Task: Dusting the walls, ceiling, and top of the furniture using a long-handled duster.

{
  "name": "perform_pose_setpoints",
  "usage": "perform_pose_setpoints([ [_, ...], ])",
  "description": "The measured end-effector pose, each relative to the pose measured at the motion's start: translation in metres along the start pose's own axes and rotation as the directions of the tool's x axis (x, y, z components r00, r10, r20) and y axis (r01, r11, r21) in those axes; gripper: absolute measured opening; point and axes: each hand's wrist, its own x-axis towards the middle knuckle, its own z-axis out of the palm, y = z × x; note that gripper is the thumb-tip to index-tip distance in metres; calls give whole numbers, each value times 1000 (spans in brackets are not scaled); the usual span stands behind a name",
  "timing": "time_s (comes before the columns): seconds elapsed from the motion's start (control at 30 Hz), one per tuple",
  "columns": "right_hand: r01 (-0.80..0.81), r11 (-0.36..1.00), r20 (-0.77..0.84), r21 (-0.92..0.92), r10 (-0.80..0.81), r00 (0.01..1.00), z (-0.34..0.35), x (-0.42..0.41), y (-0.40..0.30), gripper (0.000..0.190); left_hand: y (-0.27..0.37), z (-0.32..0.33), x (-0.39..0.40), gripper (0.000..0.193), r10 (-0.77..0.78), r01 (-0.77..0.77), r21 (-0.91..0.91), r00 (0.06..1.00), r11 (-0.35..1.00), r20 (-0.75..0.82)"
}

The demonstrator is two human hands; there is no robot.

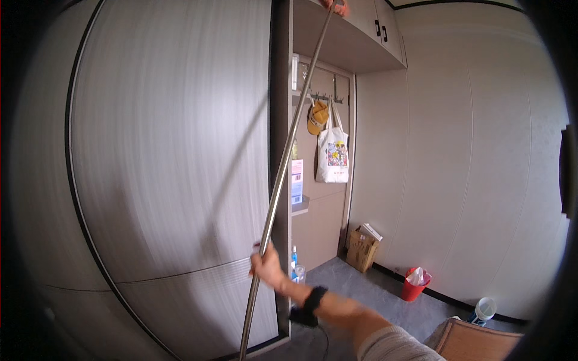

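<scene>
A long metal pole [289, 149] slants from the top edge down to the bottom edge, in front of the wood-grain sliding door [180, 135] of a wardrobe. My right hand [267, 265] is closed around the pole's lower part, with a black band on its wrist and a light sleeve on the forearm. High up at the top edge, my left hand [336, 6] is wrapped around the upper part of the pole. It is blurred and partly cut off, and its arm is out of view. Both ends of the pole are hidden.
A yellow cap [318, 117] and a white tote bag [333, 155] hang from hooks beside the shelves. Overhead are cabinets [361, 18]. A cardboard box [362, 250], a red bin [414, 286] and a white bucket [485, 309] stand along the wall, near a brown-topped seat or mat [478, 343].
</scene>
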Motion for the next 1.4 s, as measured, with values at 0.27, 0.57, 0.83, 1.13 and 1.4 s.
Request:
perform_pose_setpoints([
  [0.27,65,997,-221,-35,-71,973,-109,154,-112,11,180,-45,41,31,367,-362,98,930,927,-29],
  [0.57,-62,998,-148,-5,61,987,-86,47,-47,18,84,0,12,36,335,-330,72,939,941,-72],
  [0.83,-112,990,-76,-83,106,991,-53,-4,-5,23,19,25,8,36,124,-126,98,992,987,25],
  [1.13,-185,983,170,5,182,969,-10,-76,0,26,16,22,-26,40,-197,193,45,933,980,302],
  [1.4,-208,891,146,403,162,976,11,-33,-48,20,-15,20,-65,52,-184,351,-535,922,768,340],
])
